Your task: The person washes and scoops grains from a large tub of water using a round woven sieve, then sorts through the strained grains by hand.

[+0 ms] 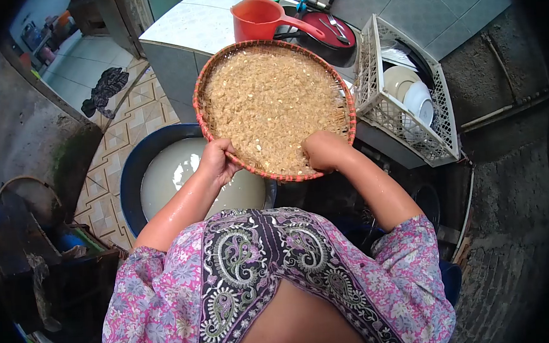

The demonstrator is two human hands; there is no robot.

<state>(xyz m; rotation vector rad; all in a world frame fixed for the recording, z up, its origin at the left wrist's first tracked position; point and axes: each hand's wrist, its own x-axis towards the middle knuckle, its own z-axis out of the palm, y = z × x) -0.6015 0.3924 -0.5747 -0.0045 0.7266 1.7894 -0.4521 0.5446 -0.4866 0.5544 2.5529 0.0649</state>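
Observation:
A round woven winnowing tray with a red-orange rim is held up in front of me. Over most of it spreads a damp-looking, light-brown grainy mass with pale flecks; its exact kind is unclear. My left hand is closed around the rim at the lower left. My right hand is at the lower right, inside the rim, with its fingers curled down against the grainy mass. What those fingers hold is hidden. Beneath the tray's left side stands a large blue tub of cloudy whitish water.
Beyond the tray, a red dipper stands on a tiled counter, beside a dark red lid with cutlery on it. At right is a white plastic crate holding dishes. A dark cloth lies near the doorway.

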